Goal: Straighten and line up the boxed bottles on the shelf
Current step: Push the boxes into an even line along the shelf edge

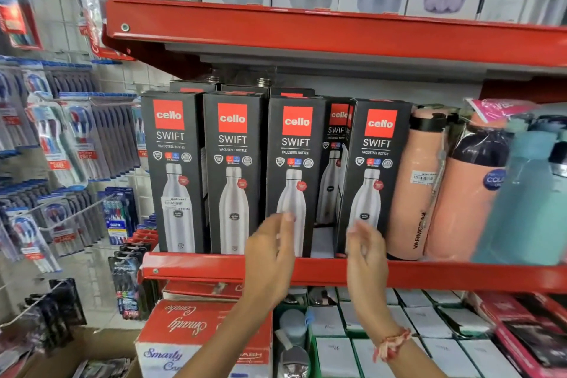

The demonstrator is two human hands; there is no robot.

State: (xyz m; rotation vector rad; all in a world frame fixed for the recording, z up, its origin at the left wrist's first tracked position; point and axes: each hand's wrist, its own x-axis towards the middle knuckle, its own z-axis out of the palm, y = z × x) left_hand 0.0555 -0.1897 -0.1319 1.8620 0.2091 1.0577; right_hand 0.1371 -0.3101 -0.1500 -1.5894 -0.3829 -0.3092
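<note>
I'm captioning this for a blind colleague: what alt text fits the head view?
Two bare hands, left hand and right hand, reach open toward black Cello Swift boxes on a red shelf; the rightmost box stands tilted, with a gap beside it.

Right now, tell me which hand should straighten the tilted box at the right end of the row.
Probably the right hand: it is raised just before the tilted box. The left hand is before the third box.
</note>
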